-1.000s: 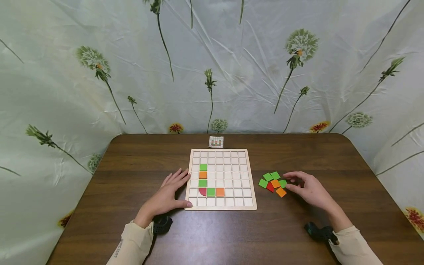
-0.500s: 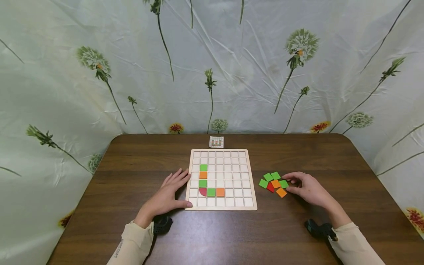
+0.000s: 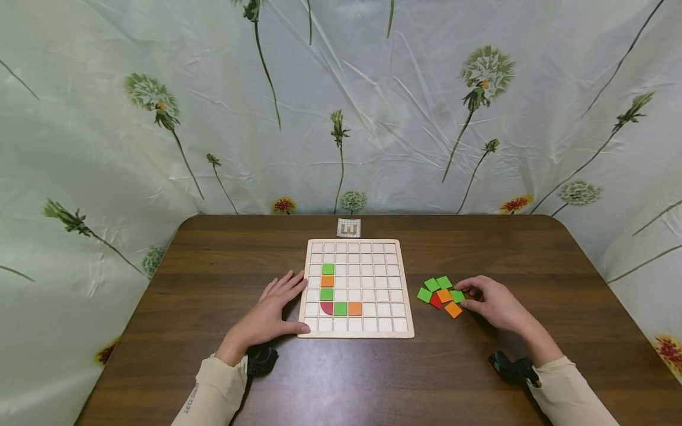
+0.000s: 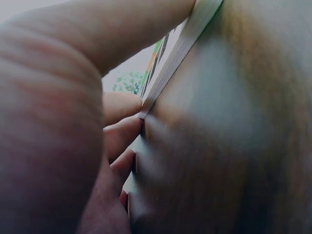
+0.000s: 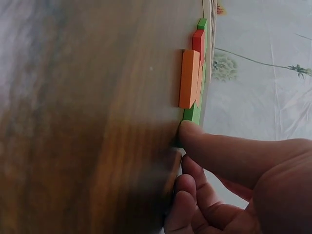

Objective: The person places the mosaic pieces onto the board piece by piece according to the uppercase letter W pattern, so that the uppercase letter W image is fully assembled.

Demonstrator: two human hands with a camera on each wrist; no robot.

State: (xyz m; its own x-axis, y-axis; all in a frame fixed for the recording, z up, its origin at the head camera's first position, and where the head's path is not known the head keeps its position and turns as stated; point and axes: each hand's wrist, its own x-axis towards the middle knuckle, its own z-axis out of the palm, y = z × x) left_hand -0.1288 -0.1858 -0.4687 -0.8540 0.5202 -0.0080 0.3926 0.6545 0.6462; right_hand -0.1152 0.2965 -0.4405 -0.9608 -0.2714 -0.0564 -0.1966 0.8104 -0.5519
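My left hand (image 3: pixel 272 310) lies with spread, straight fingers along the left side of a wooden grid board (image 3: pixel 341 332). Its thumb rests on the board's lower left corner. The board bears green squares (image 3: pixel 327 294), orange squares (image 3: pixel 354 309) and a dark red quarter-round piece (image 3: pixel 327 308), set in an L. To the right of the board, my right hand (image 3: pixel 495 300) has thumb and index finger at opposite edges of a green square tile (image 3: pixel 456 296), pinching it on the table. In the right wrist view the thumb (image 5: pixel 195 134) covers part of that tile, and the other fingers are curled.
Beside the pinched tile lie several loose tiles: green (image 3: pixel 424 294), a red tile (image 3: pixel 436 300) and an orange tile (image 3: pixel 453 309). A small printed grid card (image 3: pixel 348 228) lies behind the board. A floral curtain (image 3: pixel 405 118) hangs at the table's far edge.
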